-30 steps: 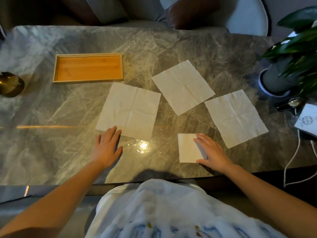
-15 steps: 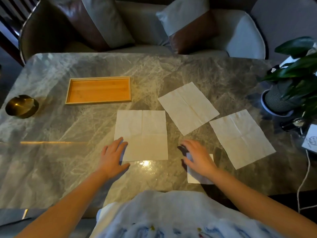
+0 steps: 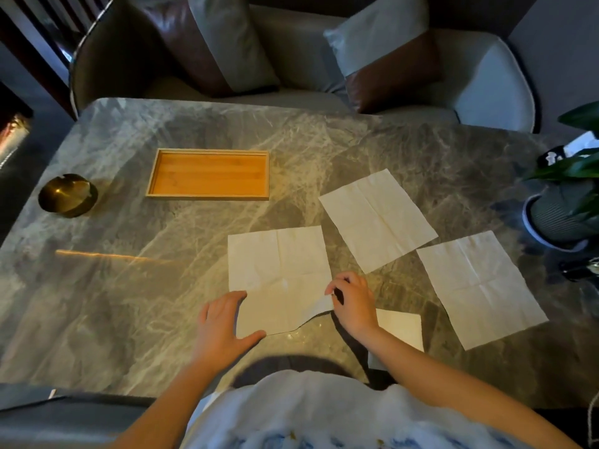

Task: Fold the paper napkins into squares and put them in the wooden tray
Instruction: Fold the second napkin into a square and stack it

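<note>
Three unfolded white napkins lie on the marble table. The nearest napkin is in front of me. My left hand rests flat on its near left corner, fingers spread. My right hand pinches its near right corner, which is lifted off the table. A second napkin and a third napkin lie to the right. A small folded square napkin sits behind my right wrist. The wooden tray stands at the back left with nothing in it.
A brass ashtray sits at the far left edge. A potted plant stands at the right edge with a small dark object beside it. A sofa with cushions lies beyond the table.
My right hand left the folded square and took hold of the near right corner of the nearest napkin, lifting it. My left hand shifted onto that napkin's near left corner. The camera view tilted up.
</note>
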